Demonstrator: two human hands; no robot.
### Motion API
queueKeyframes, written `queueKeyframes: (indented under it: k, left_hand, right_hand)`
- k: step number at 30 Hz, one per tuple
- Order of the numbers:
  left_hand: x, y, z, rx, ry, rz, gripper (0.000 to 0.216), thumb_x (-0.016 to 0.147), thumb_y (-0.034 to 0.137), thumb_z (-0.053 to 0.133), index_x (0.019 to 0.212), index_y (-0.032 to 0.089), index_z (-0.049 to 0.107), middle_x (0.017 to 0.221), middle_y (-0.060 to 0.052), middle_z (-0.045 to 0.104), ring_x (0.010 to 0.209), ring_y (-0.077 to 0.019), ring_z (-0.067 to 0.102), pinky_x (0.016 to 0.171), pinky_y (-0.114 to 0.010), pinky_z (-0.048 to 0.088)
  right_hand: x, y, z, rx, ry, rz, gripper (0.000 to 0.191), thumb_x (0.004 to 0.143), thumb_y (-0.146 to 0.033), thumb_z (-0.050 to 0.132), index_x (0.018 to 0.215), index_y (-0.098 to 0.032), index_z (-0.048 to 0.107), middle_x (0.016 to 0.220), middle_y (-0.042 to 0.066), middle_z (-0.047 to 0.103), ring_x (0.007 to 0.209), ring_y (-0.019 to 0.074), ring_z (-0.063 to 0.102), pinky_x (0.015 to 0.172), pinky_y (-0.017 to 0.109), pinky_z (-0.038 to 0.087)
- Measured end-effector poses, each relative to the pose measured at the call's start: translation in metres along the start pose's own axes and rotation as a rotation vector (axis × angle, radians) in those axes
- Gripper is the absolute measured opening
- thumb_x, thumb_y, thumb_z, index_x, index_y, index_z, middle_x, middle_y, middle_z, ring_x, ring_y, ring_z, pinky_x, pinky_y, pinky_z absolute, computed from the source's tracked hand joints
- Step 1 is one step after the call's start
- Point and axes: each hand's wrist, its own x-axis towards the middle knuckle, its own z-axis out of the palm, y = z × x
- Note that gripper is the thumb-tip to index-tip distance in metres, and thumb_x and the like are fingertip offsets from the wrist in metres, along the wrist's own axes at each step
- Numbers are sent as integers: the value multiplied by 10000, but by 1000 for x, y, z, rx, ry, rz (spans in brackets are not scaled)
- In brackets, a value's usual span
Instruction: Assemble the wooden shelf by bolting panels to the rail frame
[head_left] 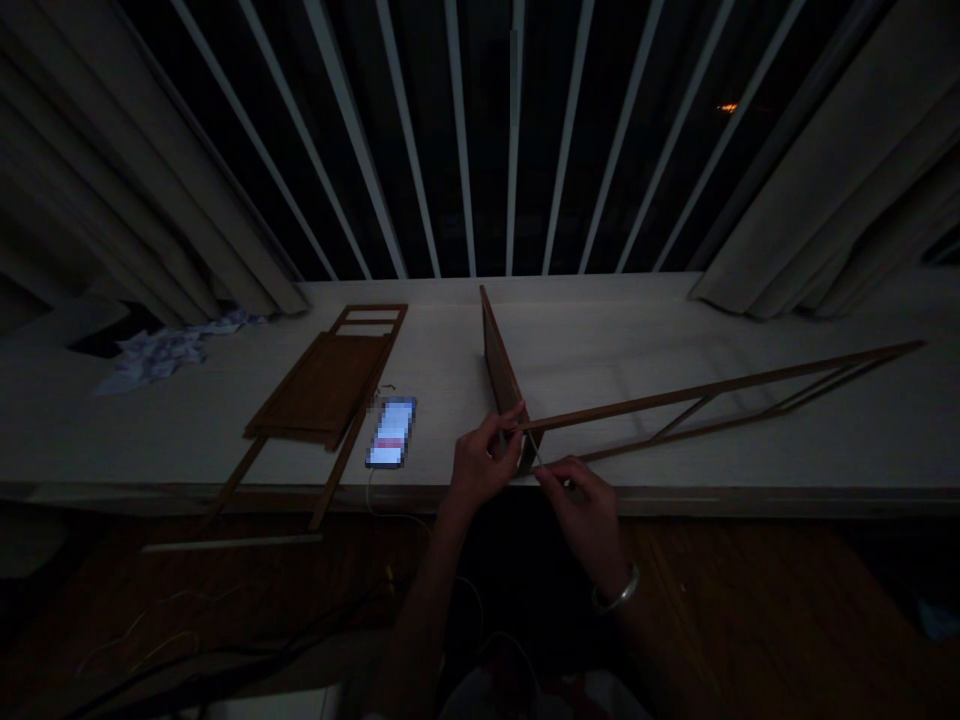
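Observation:
My left hand [484, 462] is closed at the joint where a wooden panel [501, 360] standing on edge meets a long wooden frame [637, 406]. Its thumb and fingers pinch the near end of the frame's upper bar. Just to the right, my right hand [586, 505] pinches a thin metal rod [535, 449] that slants up to the same joint. The rod's exact kind is too small and dark to tell. The frame reaches far to the right, with a crosspiece between its two long bars.
A flat wooden folding piece [326, 385] lies at left, its legs overhanging the ledge [750, 440]. Beside it are a lit phone [391, 432] with a cable and small dark bits [387, 387]. Crumpled cloth [154, 358] lies far left. Curtains [817, 200] flank the barred window.

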Motion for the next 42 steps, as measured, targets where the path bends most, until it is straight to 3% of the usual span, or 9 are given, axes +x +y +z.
queueKeyframes:
  k: [14, 22, 42]
  left_hand:
    - [-1, -3, 0, 0, 2, 9, 109, 800, 264, 528, 856, 185, 478, 1174, -84, 609, 414, -11, 388, 482, -190, 414]
    - [-1, -2, 2, -13, 18, 7, 102, 799, 258, 530, 849, 178, 492, 1167, -75, 614, 419, -9, 384, 487, -185, 423]
    - [-1, -2, 2, -55, -8, -23, 109, 810, 268, 516, 842, 182, 457, 1193, -84, 597, 426, -14, 393, 469, -186, 397]
  right_hand:
    - [-1, 1, 5, 471, -166, 393, 257, 784, -433, 588, 741, -180, 593, 638, -27, 515, 588, 98, 438, 582, 222, 369]
    - [-3, 1, 8, 572, -156, 456, 269, 779, -440, 601, 727, -177, 578, 604, -42, 417, 573, 93, 331, 555, 230, 280]
    - [-4, -5, 18, 1019, -69, 684, 214, 650, -332, 744, 677, -180, 596, 683, -27, 504, 572, 78, 367, 558, 217, 309]
